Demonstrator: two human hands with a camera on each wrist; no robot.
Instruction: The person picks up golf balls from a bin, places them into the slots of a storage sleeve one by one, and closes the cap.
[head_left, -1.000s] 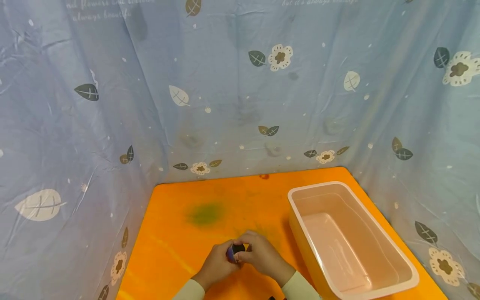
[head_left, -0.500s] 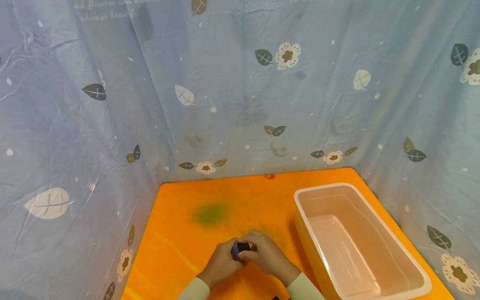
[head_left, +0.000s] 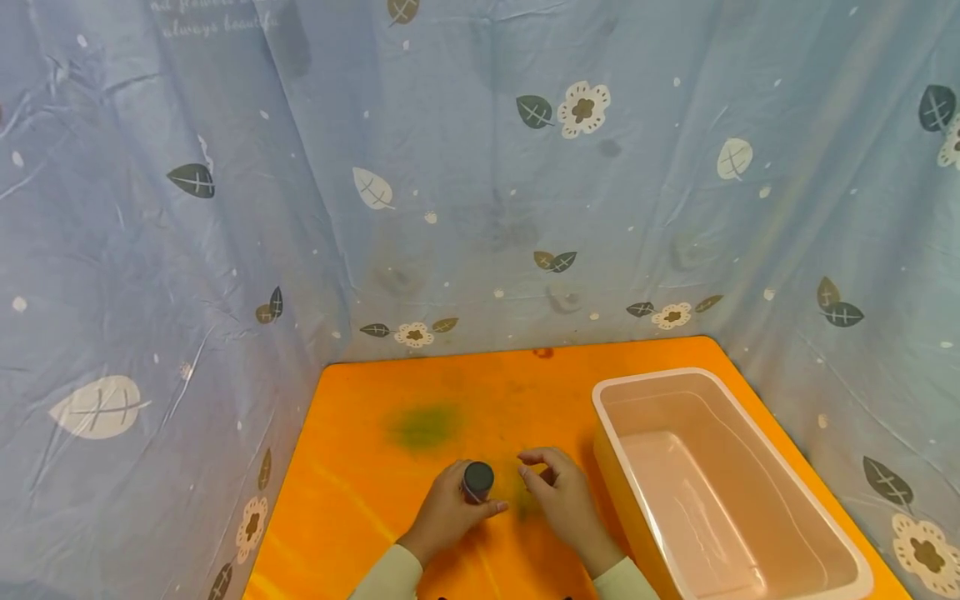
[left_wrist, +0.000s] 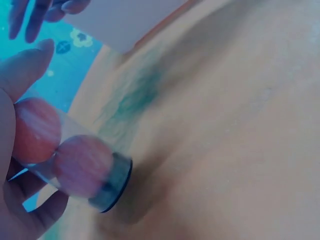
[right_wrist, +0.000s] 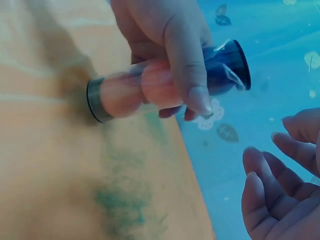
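Note:
My left hand (head_left: 447,512) grips a clear plastic tube of balls (right_wrist: 120,95) around its middle, above the orange surface. The tube has a dark cap at each end; the upper cap (head_left: 478,477) faces up in the head view. Two orange-pink balls (left_wrist: 82,165) show through the wall in the left wrist view, and something dark blue (right_wrist: 220,75) sits near the other end in the right wrist view. A short way to the right of the tube, my right hand (head_left: 566,500) is held apart from it with fingers loosely bent and nothing in them.
A pale rectangular plastic bin (head_left: 690,500) stands on the right side of the orange table (head_left: 360,400). Nothing shows inside it. A blue leaf-and-flower curtain (head_left: 465,183) encloses the back and both sides. A green stain (head_left: 423,427) marks the tabletop.
My right hand has let go of the upper end of the tube and moved off to the right. The tube now stays in my left hand alone, with its cap in plain view.

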